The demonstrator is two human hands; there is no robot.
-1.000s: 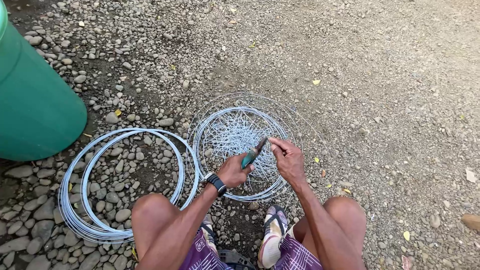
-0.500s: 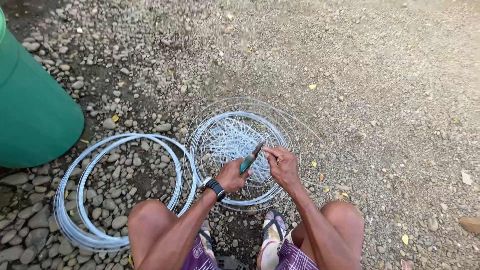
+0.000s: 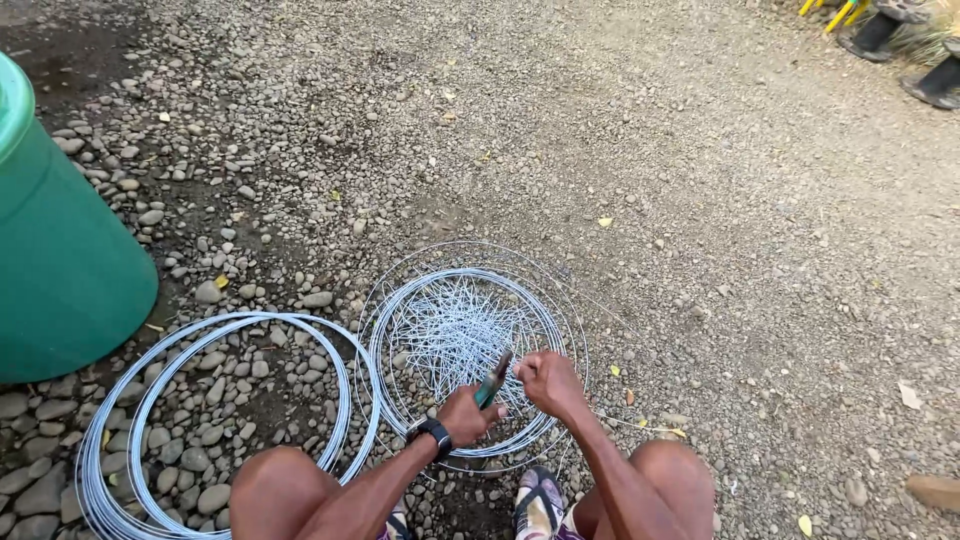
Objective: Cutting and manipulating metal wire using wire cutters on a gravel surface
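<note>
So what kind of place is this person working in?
Likely an outdoor yard or work site: bare gravel ground, wire coils lying on the stones, and a large green barrel beside them.

Teal-handled pliers point(image 3: 492, 381), silvery-white wire coil point(image 3: 462, 330), green barrel point(image 3: 60, 250), black wristwatch point(image 3: 434, 434), grey-brown gravel ground point(image 3: 700, 230), yellow leaves point(image 3: 604, 222).

Green-handled pliers point(image 3: 492, 381), tilted, held above a flat silvery wire coil point(image 3: 465, 330) with tangled strands, near centre.
</note>
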